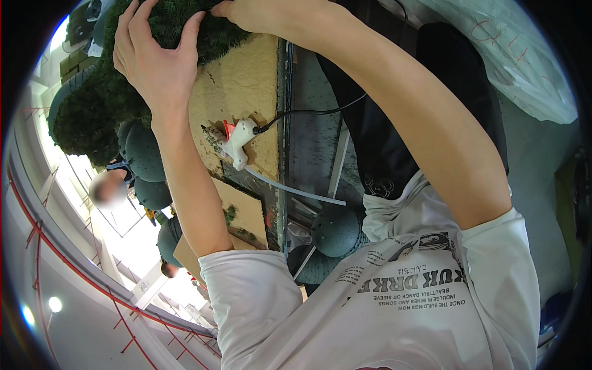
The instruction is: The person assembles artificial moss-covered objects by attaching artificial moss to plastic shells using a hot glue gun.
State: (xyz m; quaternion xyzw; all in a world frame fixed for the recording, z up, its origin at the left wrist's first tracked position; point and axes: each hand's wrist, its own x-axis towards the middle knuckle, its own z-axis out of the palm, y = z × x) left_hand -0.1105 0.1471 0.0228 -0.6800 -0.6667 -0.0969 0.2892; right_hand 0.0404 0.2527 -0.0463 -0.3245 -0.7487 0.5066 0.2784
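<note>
At green foliage (171, 26) | hands (161, 71) near each other | left thumb splayed

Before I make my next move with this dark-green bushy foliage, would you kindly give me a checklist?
1. Left hand placed on the dark-green bushy foliage: ok, fingers spread over it.
2. Right hand grip: cannot tell, cut off by the picture's top edge.
3. White plastic glue gun with a red part put down: ok, lying on the tan flat work surface.
4. Thin black cord clear of both hands: ok.
5. Glue gun cool: cannot tell.
</note>
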